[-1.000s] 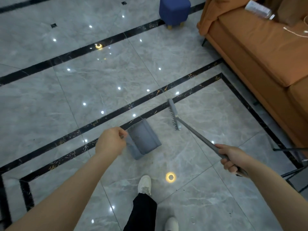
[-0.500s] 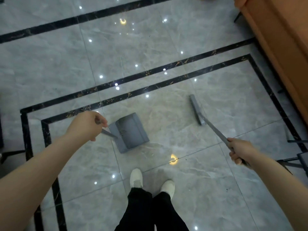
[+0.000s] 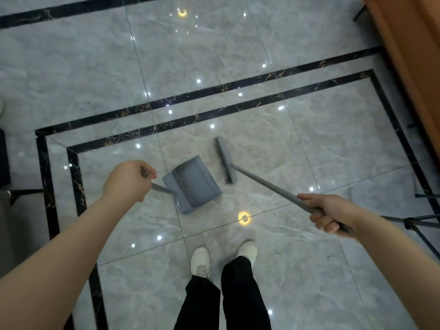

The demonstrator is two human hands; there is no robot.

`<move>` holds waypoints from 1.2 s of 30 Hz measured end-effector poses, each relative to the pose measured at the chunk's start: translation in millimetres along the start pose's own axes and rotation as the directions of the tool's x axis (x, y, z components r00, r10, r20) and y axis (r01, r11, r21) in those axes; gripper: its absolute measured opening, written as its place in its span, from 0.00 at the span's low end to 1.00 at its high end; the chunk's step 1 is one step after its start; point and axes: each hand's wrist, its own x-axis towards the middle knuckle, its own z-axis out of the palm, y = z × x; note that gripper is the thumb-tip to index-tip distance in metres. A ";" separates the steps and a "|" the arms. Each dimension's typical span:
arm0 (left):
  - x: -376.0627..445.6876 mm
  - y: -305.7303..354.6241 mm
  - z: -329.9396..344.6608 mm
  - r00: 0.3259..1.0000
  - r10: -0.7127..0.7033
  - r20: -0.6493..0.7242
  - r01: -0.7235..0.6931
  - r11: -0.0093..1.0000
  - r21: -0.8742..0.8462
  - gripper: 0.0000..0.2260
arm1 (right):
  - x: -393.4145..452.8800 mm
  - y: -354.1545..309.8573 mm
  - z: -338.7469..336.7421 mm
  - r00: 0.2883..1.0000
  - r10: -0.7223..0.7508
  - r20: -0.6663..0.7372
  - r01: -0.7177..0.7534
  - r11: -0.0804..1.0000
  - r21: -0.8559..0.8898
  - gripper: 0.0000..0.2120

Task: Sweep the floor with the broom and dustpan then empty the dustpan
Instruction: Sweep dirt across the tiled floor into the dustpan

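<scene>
Over the floor [image 3: 333, 129], left hand [image 3: 127, 181] grips the dustpan [image 3: 191, 184] handle (fist-like); right hand [image 3: 329, 214] grips the broom [image 3: 226, 159] pole.

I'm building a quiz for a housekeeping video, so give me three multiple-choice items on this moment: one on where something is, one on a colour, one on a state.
1. Where is the broom head relative to the dustpan?
A. Inside the pan
B. On the floor just beside its open edge, on the sofa side
C. Behind the person's shoes

2. What colour is the dustpan?
A. Red
B. Grey
C. Yellow

3. What is the right hand doing?
A. Gripping the broom handle
B. Hanging free
C. Resting flat on the sofa

Answers:
1 B, the head lies on the tile next to the pan's mouth, not in it.
2 B, pan and broom are both grey.
3 A, its fingers are curled round the handle, while the left hand holds the dustpan's handle.
</scene>
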 end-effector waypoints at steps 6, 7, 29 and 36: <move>4.0 -7.3 -0.2 0.999 0.028 0.017 -0.028 1.000 -0.001 0.11 | 2.8 -8.0 41.5 0.987 -0.087 -0.135 0.063 0.983 -0.173 0.22; 4.1 -4.9 0.7 0.999 0.035 0.017 -0.035 0.999 -0.002 0.11 | 4.6 -8.7 51.0 0.989 -0.085 -0.123 0.060 0.979 -0.195 0.22; -62.7 -19.5 21.1 0.953 0.185 0.239 -0.220 0.967 0.129 0.13 | -33.6 106.7 -27.5 0.940 0.008 -0.341 0.008 0.999 0.044 0.19; -113.3 -37.2 73.4 0.946 0.210 0.248 -0.255 0.952 0.169 0.13 | -27.7 190.1 -51.2 0.951 0.103 -0.292 -0.071 0.990 0.119 0.20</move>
